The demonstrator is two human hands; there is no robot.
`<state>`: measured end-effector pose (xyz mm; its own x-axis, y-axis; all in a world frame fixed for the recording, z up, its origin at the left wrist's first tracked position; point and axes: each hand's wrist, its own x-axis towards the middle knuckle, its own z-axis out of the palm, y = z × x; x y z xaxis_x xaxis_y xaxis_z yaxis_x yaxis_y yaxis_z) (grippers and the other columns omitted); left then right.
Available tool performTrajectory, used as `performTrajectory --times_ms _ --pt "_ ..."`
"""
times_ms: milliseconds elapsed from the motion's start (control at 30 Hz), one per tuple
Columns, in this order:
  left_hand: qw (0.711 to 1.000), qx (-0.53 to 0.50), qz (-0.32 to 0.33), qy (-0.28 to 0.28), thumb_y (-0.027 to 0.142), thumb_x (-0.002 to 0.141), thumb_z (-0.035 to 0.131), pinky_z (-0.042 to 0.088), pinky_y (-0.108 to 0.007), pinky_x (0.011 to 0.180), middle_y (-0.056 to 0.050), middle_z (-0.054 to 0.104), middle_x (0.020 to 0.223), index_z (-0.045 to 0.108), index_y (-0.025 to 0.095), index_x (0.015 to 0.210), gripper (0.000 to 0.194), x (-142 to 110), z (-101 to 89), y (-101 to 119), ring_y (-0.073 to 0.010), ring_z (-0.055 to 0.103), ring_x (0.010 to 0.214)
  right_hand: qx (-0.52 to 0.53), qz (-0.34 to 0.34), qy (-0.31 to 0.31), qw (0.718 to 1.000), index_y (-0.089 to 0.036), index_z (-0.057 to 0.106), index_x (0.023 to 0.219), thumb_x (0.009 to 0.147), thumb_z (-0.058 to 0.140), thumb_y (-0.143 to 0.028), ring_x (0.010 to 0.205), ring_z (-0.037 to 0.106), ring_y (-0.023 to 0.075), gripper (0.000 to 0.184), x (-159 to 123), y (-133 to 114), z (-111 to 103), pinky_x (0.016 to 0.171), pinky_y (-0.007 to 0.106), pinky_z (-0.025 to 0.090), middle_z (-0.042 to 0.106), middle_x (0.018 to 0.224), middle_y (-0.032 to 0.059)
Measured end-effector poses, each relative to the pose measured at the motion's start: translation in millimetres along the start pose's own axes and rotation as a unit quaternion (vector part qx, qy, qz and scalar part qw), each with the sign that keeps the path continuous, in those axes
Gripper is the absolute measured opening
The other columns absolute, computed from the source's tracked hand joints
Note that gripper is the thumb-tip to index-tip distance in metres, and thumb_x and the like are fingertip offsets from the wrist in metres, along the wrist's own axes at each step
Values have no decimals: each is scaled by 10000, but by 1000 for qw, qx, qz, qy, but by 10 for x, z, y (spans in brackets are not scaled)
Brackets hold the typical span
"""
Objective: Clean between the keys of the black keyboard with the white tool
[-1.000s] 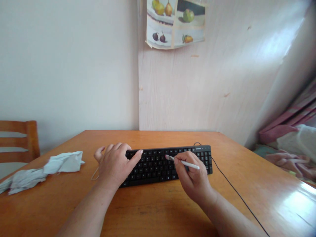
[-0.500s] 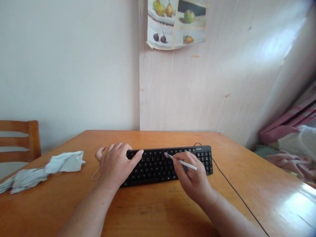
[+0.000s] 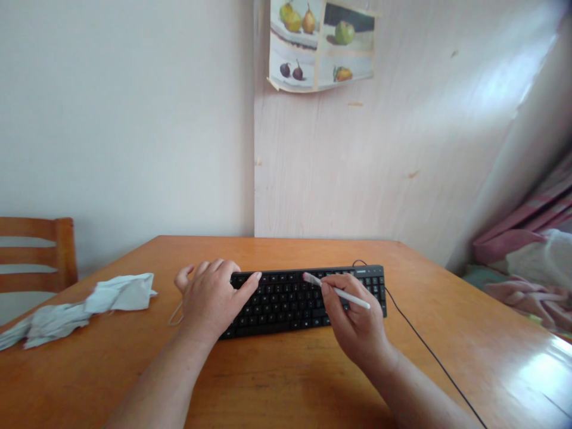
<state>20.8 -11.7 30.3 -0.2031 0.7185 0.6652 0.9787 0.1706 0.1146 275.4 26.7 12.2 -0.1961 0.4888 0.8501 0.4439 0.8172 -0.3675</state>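
A black keyboard (image 3: 277, 307) lies on the wooden table, slightly slanted, its right end a little farther back. Over its left end is my left hand (image 3: 211, 298), closed on that end with the thumb across the top keys and the other fingers at the far edge. My right hand (image 3: 357, 316) pinches a small white brush (image 3: 351, 298) like a pen. The brush's pinkish bristle tip is at the top rows of keys, right of the keyboard's middle. That hand covers some of the keys on the right.
Crumpled white cloth (image 3: 118, 293) lies on the left of the table (image 3: 250, 381). The black cable (image 3: 429, 348) runs from behind the keyboard to the front right. A wooden chair (image 3: 65, 250) stands at left, fabric (image 3: 513, 253) is heaped at right, and fruit pictures (image 3: 322, 47) hang on the wall.
My right hand has moved slightly right along the keyboard, and the brush tip with it, along the upper keys. My left hand keeps its place on the keyboard's left end.
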Motion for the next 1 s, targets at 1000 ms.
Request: performTrajectory --times_ms 1000 --pt "1000 -3 2 4 662 889 475 281 -530 986 -60 717 871 648 255 796 452 -14 16 -8 -295 605 935 -24 35 39 998 -210 622 869 971 544 -236 714 583 168 132 46 101 -81 681 303 432 627 781 16"
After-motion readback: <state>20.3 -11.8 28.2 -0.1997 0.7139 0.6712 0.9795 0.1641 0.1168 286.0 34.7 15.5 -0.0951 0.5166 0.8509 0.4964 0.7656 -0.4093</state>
